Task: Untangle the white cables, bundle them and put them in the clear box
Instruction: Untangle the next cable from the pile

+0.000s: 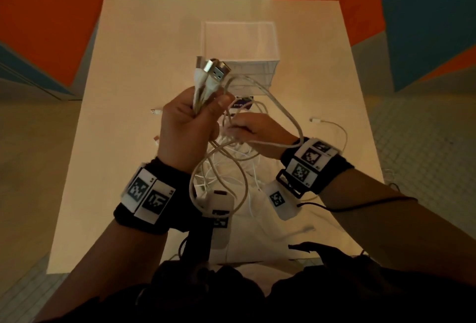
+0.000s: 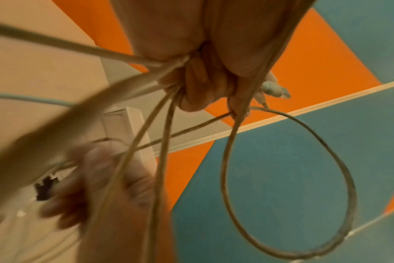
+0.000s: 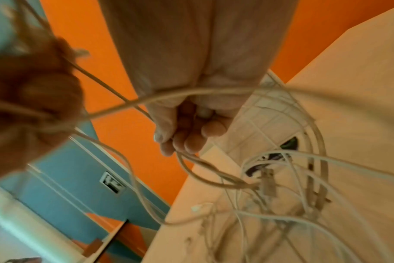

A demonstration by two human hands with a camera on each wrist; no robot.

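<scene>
My left hand (image 1: 190,114) is raised above the table and grips a bunch of white cable ends, whose USB plugs (image 1: 215,70) stick up out of the fist. In the left wrist view its curled fingers (image 2: 196,89) clamp several strands, and one loop (image 2: 288,186) hangs free. My right hand (image 1: 247,129) is lower and to the right, pinching cable strands (image 3: 191,158) between thumb and fingers. The tangle of white cables (image 1: 226,165) trails from both hands down to the table. The clear box (image 1: 240,39) stands open behind the hands.
A loose white cable (image 1: 332,127) lies on the beige table (image 1: 128,65) to the right, and a plug end (image 1: 155,112) lies to the left. A small dark card (image 1: 242,104) sits in front of the box. Orange and blue walls surround the table.
</scene>
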